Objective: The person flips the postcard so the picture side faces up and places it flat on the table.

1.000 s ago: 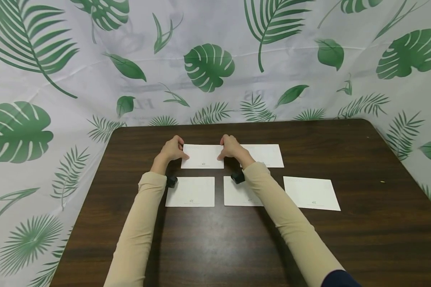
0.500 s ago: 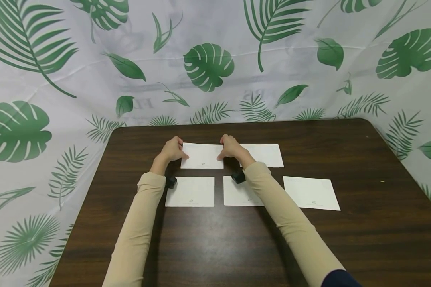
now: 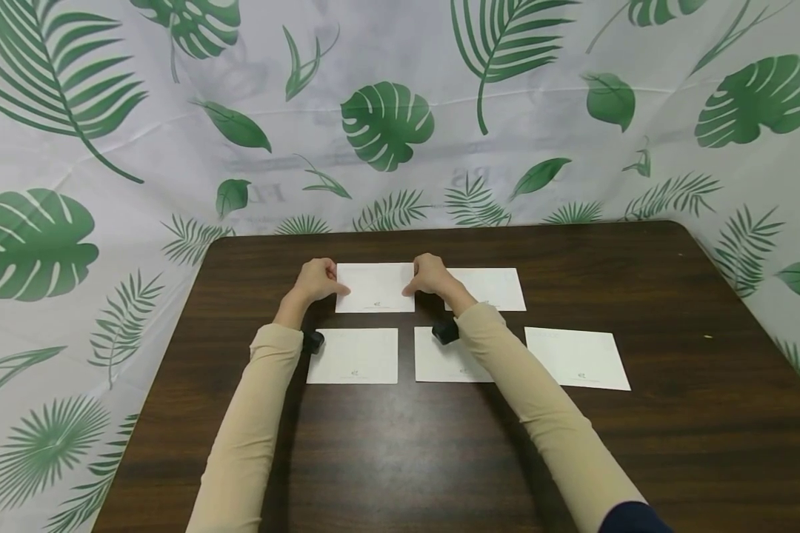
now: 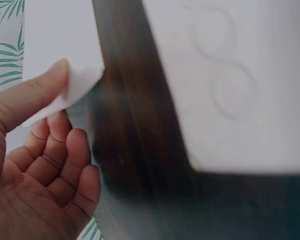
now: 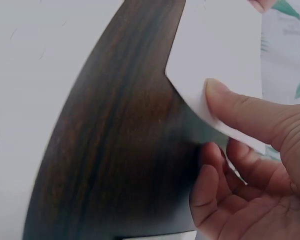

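Observation:
A white paper card [image 3: 375,287] with a small printed mark near its front edge spans the gap between my two hands at the back of the table. At its left edge my left hand [image 3: 316,280] pinches it, thumb on top and fingers behind. My right hand [image 3: 431,275] pinches the right edge the same way. In the left wrist view the card [image 4: 60,30] curves slightly by the thumb, its corner off the table. The right wrist view shows the card [image 5: 220,45] bending under the right thumb too.
Three similar cards lie in the front row: a left card [image 3: 353,357], a middle card [image 3: 440,363] partly under the right forearm, and a right card [image 3: 576,359]. Another card [image 3: 490,285] lies right of the right hand. A leaf-print cloth [image 3: 387,126] hangs behind the dark wooden table [image 3: 387,444].
The held card's far edge has risen slightly and become level, its left side shifting a little. My left hand has moved slightly left and nearer; the right hand stays nearly in place.

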The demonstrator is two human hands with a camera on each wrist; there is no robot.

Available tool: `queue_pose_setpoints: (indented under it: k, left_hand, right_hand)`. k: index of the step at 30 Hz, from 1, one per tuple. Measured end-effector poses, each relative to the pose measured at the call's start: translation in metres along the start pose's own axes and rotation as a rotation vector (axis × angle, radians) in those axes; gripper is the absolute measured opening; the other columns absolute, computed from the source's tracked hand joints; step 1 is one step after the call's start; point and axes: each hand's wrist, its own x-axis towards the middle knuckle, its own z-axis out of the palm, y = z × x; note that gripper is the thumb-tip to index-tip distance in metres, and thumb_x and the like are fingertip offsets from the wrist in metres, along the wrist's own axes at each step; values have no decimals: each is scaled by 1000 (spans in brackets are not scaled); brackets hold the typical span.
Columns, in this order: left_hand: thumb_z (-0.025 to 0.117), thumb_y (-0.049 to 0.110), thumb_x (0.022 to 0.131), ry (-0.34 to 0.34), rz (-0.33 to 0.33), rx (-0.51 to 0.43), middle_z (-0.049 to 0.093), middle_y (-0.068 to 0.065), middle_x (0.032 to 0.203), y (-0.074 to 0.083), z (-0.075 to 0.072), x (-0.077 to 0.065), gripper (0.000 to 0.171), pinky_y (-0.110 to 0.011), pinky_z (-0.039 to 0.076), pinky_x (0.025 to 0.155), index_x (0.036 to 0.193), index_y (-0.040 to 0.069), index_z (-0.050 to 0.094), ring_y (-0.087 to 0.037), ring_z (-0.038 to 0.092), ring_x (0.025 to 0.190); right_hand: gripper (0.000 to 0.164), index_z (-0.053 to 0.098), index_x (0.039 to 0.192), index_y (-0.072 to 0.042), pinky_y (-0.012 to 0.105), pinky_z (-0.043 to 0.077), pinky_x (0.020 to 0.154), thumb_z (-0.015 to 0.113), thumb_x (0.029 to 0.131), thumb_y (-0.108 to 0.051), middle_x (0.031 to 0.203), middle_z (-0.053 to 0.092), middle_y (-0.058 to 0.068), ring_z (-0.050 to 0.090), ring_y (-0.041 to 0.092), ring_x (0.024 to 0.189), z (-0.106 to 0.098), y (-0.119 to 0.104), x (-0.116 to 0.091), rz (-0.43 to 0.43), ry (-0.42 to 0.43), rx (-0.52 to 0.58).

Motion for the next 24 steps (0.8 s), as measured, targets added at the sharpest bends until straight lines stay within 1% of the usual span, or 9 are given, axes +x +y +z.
queue_pose_setpoints:
  k: [1, 3, 7, 9, 13, 16, 18, 20, 24]
  left_hand:
    - [80, 10, 70, 6, 6, -16, 50, -3, 67, -1, -1, -1, 29, -25, 37, 58, 75, 3, 52, -16, 45, 64]
    - [80, 11, 71, 14, 20, -46, 51, -1, 65, -4, -3, -3, 27, -25, 37, 58, 73, 3, 54, -15, 45, 62]
    - [78, 12, 75, 14, 53, -116, 49, 1, 61, -8, -8, -8, 25, -26, 36, 56, 72, 3, 55, -14, 43, 60]
    - [77, 12, 77, 12, 67, -156, 51, 0, 60, -10, -12, -10, 23, -26, 37, 56, 73, 2, 56, -14, 46, 59]
    - [72, 12, 83, -7, 58, -275, 62, -4, 63, -12, -18, -13, 17, -26, 47, 58, 80, -1, 61, -13, 58, 59]
    - [69, 11, 85, -10, 37, -369, 68, -10, 70, -12, -21, -15, 17, -28, 52, 60, 87, -5, 64, -13, 64, 60]
    - [68, 9, 86, -15, 35, -422, 69, -13, 74, -11, -22, -17, 19, -29, 54, 60, 91, -8, 64, -14, 66, 61]
    - [66, 9, 87, -17, 41, -464, 70, -14, 77, -10, -24, -18, 21, -28, 54, 61, 94, -11, 63, -13, 67, 63]
    - [64, 7, 88, -23, 61, -551, 70, -17, 81, -8, -26, -18, 24, -29, 55, 65, 98, -14, 63, -13, 68, 66]
  right_hand:
    - [34, 50, 69, -3, 27, 37, 56, 82, 70, -13, 65, 44, 4, 41, 18, 64, 0, 1, -1, -7, 2, 15]
    - [39, 45, 60, -7, 25, 31, 52, 81, 72, -13, 57, 39, 0, 36, 16, 58, -2, 2, -3, -16, 2, 59]
    - [39, 45, 55, -11, 26, 28, 52, 76, 78, -15, 52, 41, -2, 33, 14, 55, -5, 6, -8, -53, -1, 136]
    - [38, 45, 56, -12, 26, 27, 52, 73, 81, -15, 53, 40, -1, 32, 14, 54, -6, 7, -10, -78, 6, 166]
    - [31, 50, 60, -9, 22, 34, 49, 67, 86, -13, 53, 42, -2, 39, 10, 48, -8, 8, -14, -110, 3, 246]
    - [22, 59, 69, -2, 21, 46, 49, 63, 89, -11, 58, 57, 2, 55, 10, 49, -11, 7, -18, -115, -32, 328]
    - [18, 62, 76, 3, 22, 50, 51, 61, 90, -8, 62, 63, 5, 62, 11, 53, -13, 6, -19, -114, -52, 387]
    - [16, 64, 83, 7, 21, 52, 54, 60, 90, -6, 67, 66, 8, 65, 12, 57, -14, 7, -20, -108, -59, 448]
    - [17, 65, 95, 12, 21, 53, 56, 60, 90, -4, 72, 69, 10, 67, 13, 61, -16, 8, -20, -93, -42, 579]
